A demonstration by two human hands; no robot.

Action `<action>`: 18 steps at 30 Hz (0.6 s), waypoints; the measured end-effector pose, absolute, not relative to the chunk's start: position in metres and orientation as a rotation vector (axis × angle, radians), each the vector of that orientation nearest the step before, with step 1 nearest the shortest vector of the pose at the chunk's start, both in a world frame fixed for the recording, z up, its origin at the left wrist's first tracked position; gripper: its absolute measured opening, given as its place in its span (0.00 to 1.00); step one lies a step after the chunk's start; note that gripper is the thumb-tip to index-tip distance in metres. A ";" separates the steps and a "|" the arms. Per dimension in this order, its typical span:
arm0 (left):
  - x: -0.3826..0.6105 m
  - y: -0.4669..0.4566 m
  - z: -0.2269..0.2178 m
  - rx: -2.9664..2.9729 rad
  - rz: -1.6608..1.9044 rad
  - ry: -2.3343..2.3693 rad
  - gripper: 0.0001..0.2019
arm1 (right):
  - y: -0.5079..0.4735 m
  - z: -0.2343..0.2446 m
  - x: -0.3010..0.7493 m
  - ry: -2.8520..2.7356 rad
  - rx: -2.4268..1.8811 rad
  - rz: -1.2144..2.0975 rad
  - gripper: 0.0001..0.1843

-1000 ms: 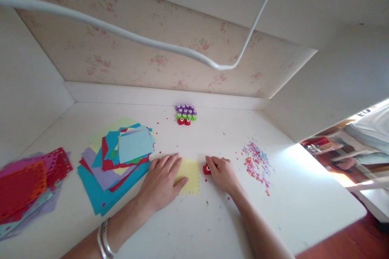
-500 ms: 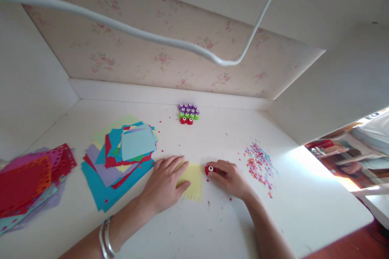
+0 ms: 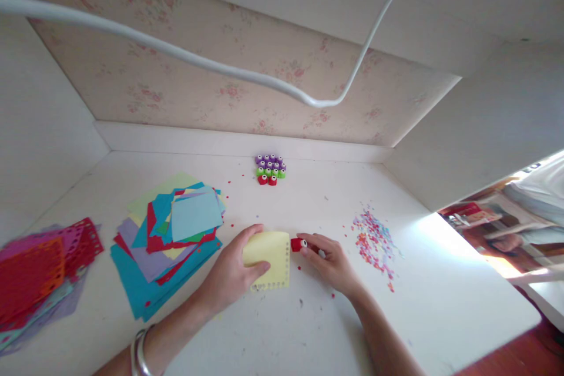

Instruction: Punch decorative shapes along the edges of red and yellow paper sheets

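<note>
My left hand (image 3: 235,267) grips a yellow sheet of paper (image 3: 273,255) by its left side, thumb on top and fingers behind it. Small punched holes run down the sheet's right edge and along its bottom edge. Just to the right, my right hand (image 3: 328,258) pinches a red craft punch (image 3: 298,244) with a white button, close to the paper's upper right edge but apart from it. Several more punches (image 3: 270,169) in purple, green and red stand in rows at the back of the table.
Left of my hand lies a pile of coloured paper sheets (image 3: 196,214). Hole-edged punched sheets (image 3: 39,276) lie at the far left. A scatter of small confetti (image 3: 374,238) covers a patch on the right. A white cable (image 3: 211,67) hangs across the view above the table (image 3: 211,346).
My left hand has gone from lying flat on the yellow paper to gripping and lifting it. The red punch has turned in my right hand and shifted slightly left.
</note>
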State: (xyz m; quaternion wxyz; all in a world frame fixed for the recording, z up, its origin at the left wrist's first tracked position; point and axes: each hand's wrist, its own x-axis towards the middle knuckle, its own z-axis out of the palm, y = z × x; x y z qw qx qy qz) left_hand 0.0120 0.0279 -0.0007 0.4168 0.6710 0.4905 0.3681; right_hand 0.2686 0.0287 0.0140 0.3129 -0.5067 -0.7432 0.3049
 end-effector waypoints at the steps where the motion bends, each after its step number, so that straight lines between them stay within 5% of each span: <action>1: 0.012 0.028 -0.001 1.673 0.916 1.218 0.27 | 0.029 0.014 0.269 -1.953 -1.328 0.808 0.16; 6: 0.012 0.030 -0.004 1.748 0.935 1.102 0.17 | 0.029 0.012 0.270 -1.941 -1.335 0.804 0.16; 18: 0.013 0.029 0.002 1.704 0.911 1.086 0.19 | 0.030 0.007 0.266 -1.961 -1.323 0.791 0.15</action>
